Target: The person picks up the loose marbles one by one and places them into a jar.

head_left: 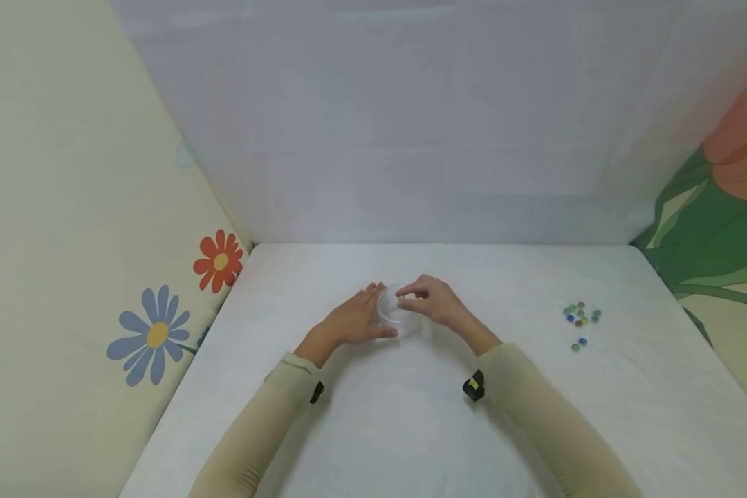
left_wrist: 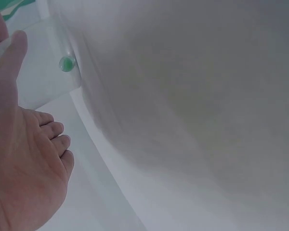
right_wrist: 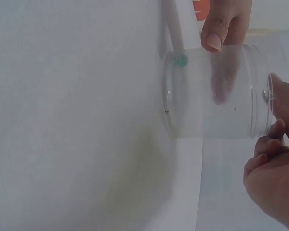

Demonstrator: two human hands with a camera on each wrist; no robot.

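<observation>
A clear plastic jar (head_left: 389, 315) stands upright on the white table. My left hand (head_left: 356, 319) holds it from the left, thumb on the near side and fingers on the far side. A green marble (left_wrist: 67, 63) lies at the bottom inside the jar, seen through its wall. Over the jar's mouth my right hand (head_left: 438, 301) pinches a small glassy marble (right_wrist: 266, 95) between thumb and forefinger, at the rim. That marble is mostly hidden by the fingertips, and its colour is hard to tell.
To the right on the table lies a loose cluster of several coloured glass marbles (head_left: 579, 319). Closer to me sit a blue marble (head_left: 582, 341) and a green one (head_left: 575, 348). A white backdrop (head_left: 436, 138) rises behind the table, with flower-patterned panels on both sides.
</observation>
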